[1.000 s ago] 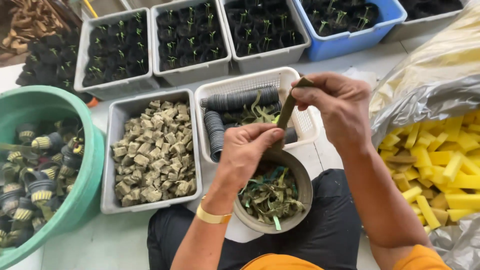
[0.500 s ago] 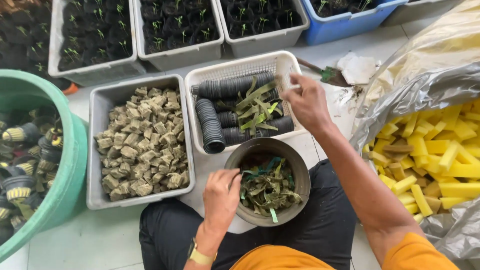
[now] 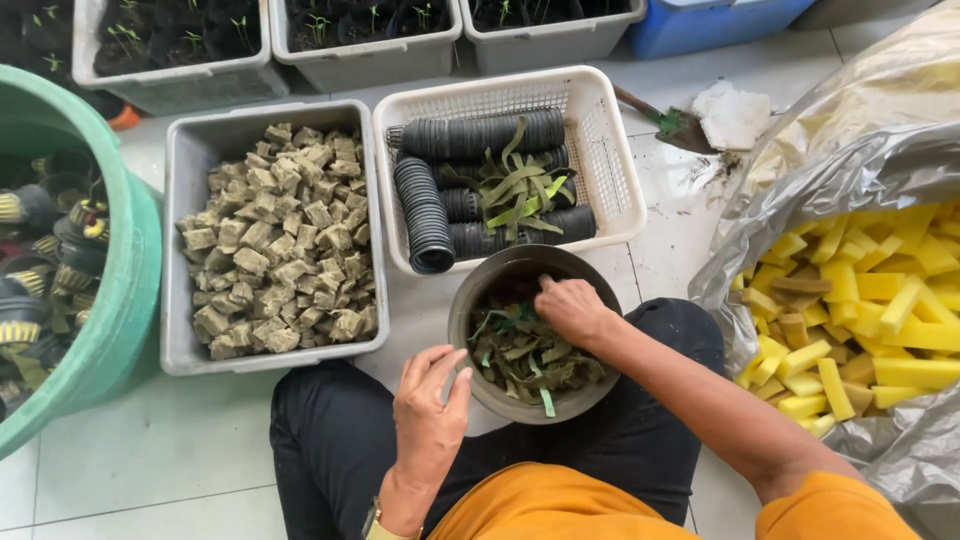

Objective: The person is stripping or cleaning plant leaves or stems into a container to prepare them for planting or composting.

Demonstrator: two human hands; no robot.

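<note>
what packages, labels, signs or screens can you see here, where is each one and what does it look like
Clear crinkled plastic bag: far right, open, holding yellow foam strips.
Small white crumpled wrapper: on the floor tiles right of the white slotted plastic basket.
No labels, signs or screens in view.

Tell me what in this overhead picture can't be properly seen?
- Right hand fingertips, head view: buried among leaf strips in the grey bowl.
- Green tub: cut off by the left edge.
- Yellow blocks: partly hidden by the plastic bag.
- Seedling trays: cropped at top.
</note>
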